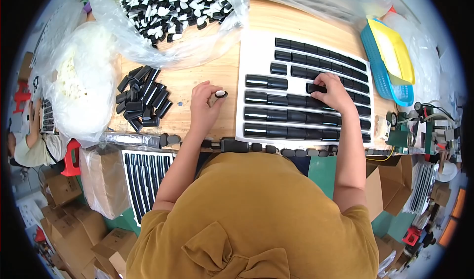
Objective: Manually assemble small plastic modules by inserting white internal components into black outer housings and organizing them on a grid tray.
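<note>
My left hand (205, 106) is closed, pinching a small oval black-and-white piece (221, 94) between thumb and fingers above the bare wood. Over the white board (296, 85) my right hand (334, 93) grips a short black sleeve (315, 88) that lies in a gap in the fourth row. Rows of similar black sleeves (276, 115) lie end to end across the board. Left of my left hand is a loose heap of black sleeves (143, 98). Beyond it, an opened clear plastic bag (173, 56) holds many small black-and-white pieces (173, 7).
A full plastic bag of pale pieces (74, 81) stands at the table's left. Blue (380, 61) and yellow (402, 56) baskets are at the far right, near a green machine (402, 136). Below the table, a second loaded board (145, 180) stands by cardboard boxes (84, 219).
</note>
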`<state>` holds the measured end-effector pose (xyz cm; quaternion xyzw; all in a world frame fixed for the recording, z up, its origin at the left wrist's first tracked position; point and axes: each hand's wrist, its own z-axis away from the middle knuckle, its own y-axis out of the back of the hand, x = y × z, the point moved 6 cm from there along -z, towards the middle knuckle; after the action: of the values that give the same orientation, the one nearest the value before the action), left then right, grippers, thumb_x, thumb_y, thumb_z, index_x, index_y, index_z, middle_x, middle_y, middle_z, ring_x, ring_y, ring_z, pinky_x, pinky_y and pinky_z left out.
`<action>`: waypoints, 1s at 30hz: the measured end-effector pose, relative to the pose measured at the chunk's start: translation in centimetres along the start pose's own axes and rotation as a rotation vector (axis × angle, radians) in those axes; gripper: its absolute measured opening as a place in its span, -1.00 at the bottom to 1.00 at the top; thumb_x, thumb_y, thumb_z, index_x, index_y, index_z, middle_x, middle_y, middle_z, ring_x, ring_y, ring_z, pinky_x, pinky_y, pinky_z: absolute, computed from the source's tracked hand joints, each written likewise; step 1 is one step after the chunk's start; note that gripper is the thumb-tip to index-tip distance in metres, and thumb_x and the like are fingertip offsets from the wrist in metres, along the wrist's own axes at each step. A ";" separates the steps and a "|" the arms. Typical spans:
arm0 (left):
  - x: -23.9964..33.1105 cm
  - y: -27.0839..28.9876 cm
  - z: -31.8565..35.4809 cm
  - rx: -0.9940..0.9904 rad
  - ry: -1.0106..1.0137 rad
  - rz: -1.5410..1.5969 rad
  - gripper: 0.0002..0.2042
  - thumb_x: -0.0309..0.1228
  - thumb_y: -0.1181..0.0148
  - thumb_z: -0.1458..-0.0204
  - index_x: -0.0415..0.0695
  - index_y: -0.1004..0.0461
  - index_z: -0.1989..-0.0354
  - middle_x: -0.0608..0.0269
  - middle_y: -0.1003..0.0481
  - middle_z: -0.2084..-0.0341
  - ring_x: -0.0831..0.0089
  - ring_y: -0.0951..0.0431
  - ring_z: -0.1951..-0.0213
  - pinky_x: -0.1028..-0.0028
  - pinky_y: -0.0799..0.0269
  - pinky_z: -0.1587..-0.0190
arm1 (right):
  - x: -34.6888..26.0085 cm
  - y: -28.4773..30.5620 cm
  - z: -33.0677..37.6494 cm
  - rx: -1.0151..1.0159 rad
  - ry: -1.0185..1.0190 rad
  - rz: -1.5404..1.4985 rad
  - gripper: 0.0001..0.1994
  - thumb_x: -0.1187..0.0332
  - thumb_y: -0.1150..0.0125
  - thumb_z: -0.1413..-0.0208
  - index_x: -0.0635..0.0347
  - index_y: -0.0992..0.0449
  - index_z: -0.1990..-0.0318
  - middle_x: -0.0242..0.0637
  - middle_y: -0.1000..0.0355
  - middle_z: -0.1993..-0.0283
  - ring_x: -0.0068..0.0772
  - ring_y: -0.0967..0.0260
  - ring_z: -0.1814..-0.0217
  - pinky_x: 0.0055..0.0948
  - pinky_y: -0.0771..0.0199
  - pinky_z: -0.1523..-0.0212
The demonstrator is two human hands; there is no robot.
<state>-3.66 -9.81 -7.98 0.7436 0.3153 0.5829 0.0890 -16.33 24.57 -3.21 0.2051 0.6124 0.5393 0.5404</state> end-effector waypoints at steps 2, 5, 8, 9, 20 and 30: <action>-0.1 0.1 0.0 0.005 0.005 0.006 -0.76 -0.60 -0.32 0.18 -0.13 -0.51 0.28 0.21 -0.49 0.24 0.11 -0.34 -0.10 0.24 -0.28 -0.11 | -0.2 0.2 -0.3 0.002 0.017 -0.005 -0.69 0.43 -0.41 0.20 0.24 -0.44 0.27 -0.20 -0.37 0.20 -0.19 -0.33 0.06 -0.31 -0.36 -0.04; -0.1 0.2 0.0 -0.024 -0.023 -0.037 -0.74 -0.65 -0.30 0.16 -0.17 -0.51 0.24 0.16 -0.46 0.18 0.15 -0.33 -0.14 0.33 -0.32 -0.09 | -0.5 0.5 -0.3 0.024 0.051 0.065 -0.68 0.43 -0.42 0.22 0.23 -0.38 0.32 -0.19 -0.38 0.22 -0.18 -0.32 0.07 -0.32 -0.37 0.02; -0.1 0.5 0.1 -0.023 -0.012 -0.033 -0.73 -0.65 -0.30 0.16 -0.16 -0.51 0.23 0.16 -0.46 0.18 0.15 -0.33 -0.14 0.31 -0.30 -0.10 | -0.9 0.8 -0.3 -0.034 -0.009 0.031 -0.68 0.45 -0.42 0.23 0.23 -0.37 0.33 -0.19 -0.38 0.26 -0.18 -0.31 0.11 -0.32 -0.37 0.07; -0.2 0.5 0.2 -0.020 -0.008 -0.036 -0.73 -0.65 -0.30 0.16 -0.16 -0.51 0.23 0.16 -0.46 0.18 0.15 -0.33 -0.14 0.31 -0.30 -0.10 | -1.3 1.0 -0.1 0.000 0.012 -0.018 -0.68 0.48 -0.42 0.25 0.23 -0.38 0.32 -0.20 -0.37 0.31 -0.19 -0.30 0.18 -0.34 -0.38 0.10; 0.0 0.5 -0.1 -0.015 -0.032 -0.021 -0.73 -0.63 -0.32 0.21 -0.13 -0.52 0.28 0.18 -0.45 0.25 0.11 -0.33 -0.08 0.27 -0.26 -0.10 | -14.1 -2.7 -0.1 -0.002 0.194 -0.426 -0.74 0.43 -0.34 0.01 0.25 -0.43 0.19 -0.29 -0.45 0.38 -0.59 -0.35 0.43 -0.55 -0.38 0.35; -1.0 0.4 0.0 -0.030 -0.053 -0.023 -0.74 -0.56 -0.33 0.20 -0.15 -0.47 0.28 0.15 -0.41 0.23 0.09 -0.30 -0.03 0.23 -0.23 -0.09 | -21.5 -8.3 -3.5 0.095 0.480 -0.454 -0.76 0.47 -0.36 0.11 0.22 -0.51 0.24 -0.21 -0.41 0.35 -0.28 -0.39 0.36 -0.41 -0.40 0.38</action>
<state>-3.62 -10.72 -8.60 0.7535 0.3129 0.5667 0.1152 -9.55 2.27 -1.66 -0.0445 0.7767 0.4090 0.4770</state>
